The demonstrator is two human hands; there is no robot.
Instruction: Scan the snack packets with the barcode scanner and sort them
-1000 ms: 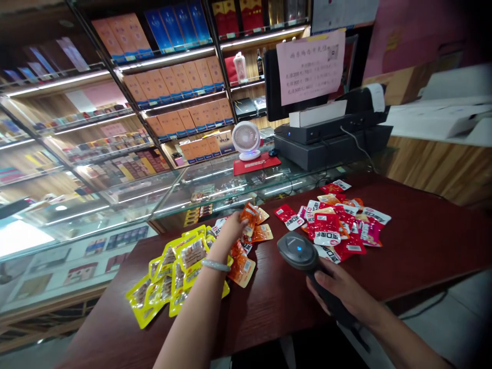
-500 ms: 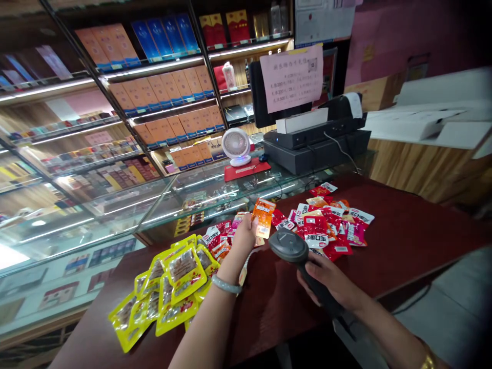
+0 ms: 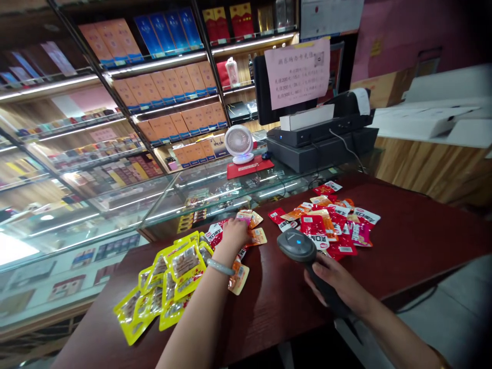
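My right hand [image 3: 333,279] is wrapped round the handle of a black barcode scanner [image 3: 296,246], its head tilted over the counter with a small blue light showing on top. My left hand [image 3: 235,233], with a pale bangle at the wrist, is down on a small pile of snack packets [image 3: 258,236] in red, pink and orange. Its fingertips are hidden among them, so their grip does not show. To the right of the scanner lies a larger heap of red and orange snack packets [image 3: 326,225]. Several yellow snack packets [image 3: 188,264] are piled left of my left forearm.
The dark red counter [image 3: 415,220] carries all the packets. Behind stands a glass display case [image 3: 154,205] with a white fan [image 3: 239,142] on a red mat. A monitor with a pink notice [image 3: 298,74] and a black cash drawer [image 3: 319,148] are at the back right.
The orange packet held up in my left hand has left it; an orange packet now shows on the right heap. My left hand has dropped to the small pile, and the scanner's blue light has appeared.
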